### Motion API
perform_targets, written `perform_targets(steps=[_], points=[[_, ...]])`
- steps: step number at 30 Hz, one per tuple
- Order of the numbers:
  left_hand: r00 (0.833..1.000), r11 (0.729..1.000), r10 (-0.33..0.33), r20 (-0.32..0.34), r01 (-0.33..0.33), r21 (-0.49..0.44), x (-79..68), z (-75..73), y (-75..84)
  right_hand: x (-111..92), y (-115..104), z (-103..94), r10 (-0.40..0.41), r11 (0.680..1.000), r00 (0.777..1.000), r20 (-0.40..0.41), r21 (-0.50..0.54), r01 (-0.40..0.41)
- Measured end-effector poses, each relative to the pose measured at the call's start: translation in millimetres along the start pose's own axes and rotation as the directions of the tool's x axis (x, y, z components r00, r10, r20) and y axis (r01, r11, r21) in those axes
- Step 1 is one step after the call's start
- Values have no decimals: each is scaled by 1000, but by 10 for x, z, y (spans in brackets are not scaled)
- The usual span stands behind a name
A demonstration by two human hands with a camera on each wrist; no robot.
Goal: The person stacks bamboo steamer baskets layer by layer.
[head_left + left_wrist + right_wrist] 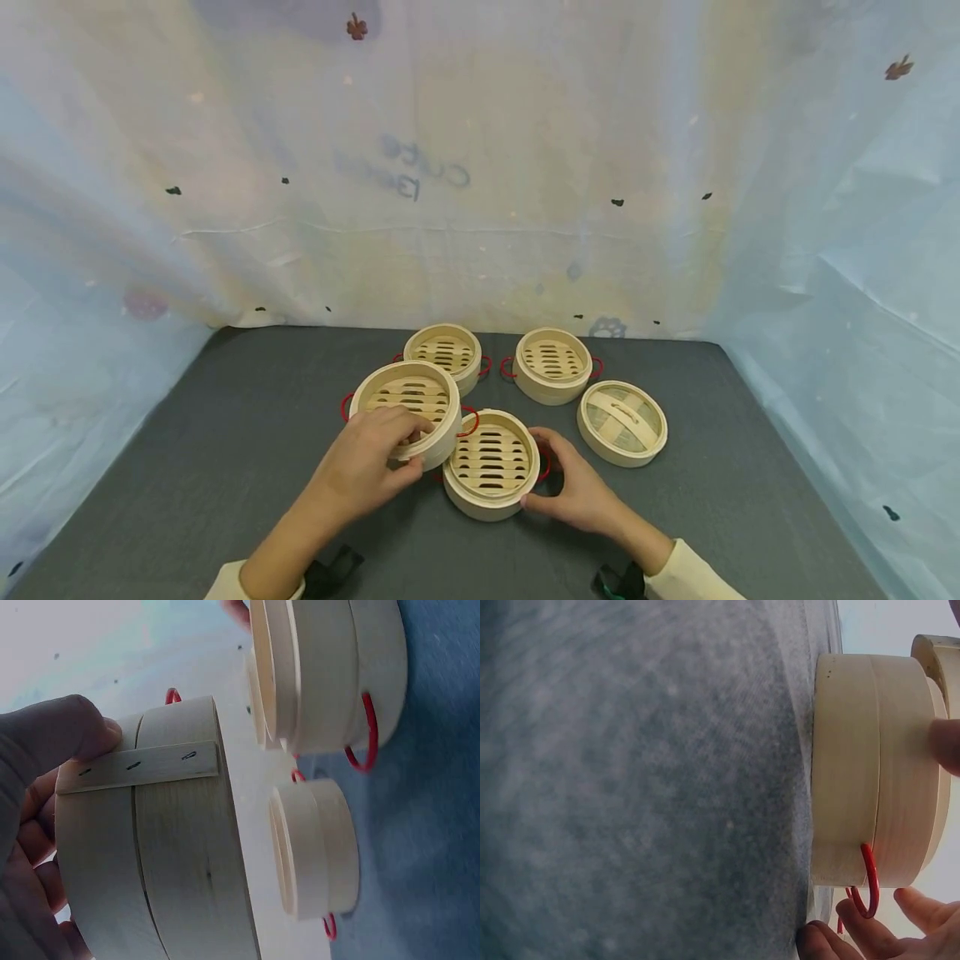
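Observation:
My left hand (360, 462) grips the near rim of a round bamboo steamer basket (444, 446), fingers over the edge inside and thumb on the outer wall. That basket is raised and tilted; in the left wrist view its stapled side strip (142, 766) shows beside the thumb. A second steamer basket (480, 507) stands on the table, its slatted base visible. My right hand (576, 492) holds this one at its right side, thumb in front and fingers behind, near a red handle (870, 881). The raised basket overlaps its left edge in the head view.
Two more steamer baskets stand behind, one at back left (469, 383) and one at back right (551, 392), each with red handles. A round woven steamer lid (622, 417) lies to the right on the dark grey table (225, 450). Pale patterned sheets (480, 275) hang around the table.

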State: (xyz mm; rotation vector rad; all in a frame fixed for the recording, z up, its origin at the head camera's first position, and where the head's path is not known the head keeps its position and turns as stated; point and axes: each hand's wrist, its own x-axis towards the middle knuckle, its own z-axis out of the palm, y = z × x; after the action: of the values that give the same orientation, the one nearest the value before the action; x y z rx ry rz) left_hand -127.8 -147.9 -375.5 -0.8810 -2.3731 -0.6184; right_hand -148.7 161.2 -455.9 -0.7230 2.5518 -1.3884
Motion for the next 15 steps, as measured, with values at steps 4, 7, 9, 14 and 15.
perform_targets(steps=[4, 7, 9, 14, 15], points=[[1000, 1000, 14, 16, -14, -4, 36, 47, 78, -5, 1, -2, 7, 1000, 1000, -3, 6, -7], [999, 1000, 25, 22, -25, -4, 60, 79, 128, -5, -8, -9, 10, 1000, 1000, -1, 6, -10], [999, 999, 32, 24, -32, -7, 83, 95, 157, -4, -14, -12, 8, 1000, 1000, 1, 8, -8], [999, 999, 31, 37, -30, -21, 148, 123, 220, 4, -14, -16, -4, 1000, 1000, 5, 10, 4], [999, 999, 28, 43, -27, -23, 162, 128, 233, 4, -12, -16, -8, 1000, 1000, 4, 11, 8]])
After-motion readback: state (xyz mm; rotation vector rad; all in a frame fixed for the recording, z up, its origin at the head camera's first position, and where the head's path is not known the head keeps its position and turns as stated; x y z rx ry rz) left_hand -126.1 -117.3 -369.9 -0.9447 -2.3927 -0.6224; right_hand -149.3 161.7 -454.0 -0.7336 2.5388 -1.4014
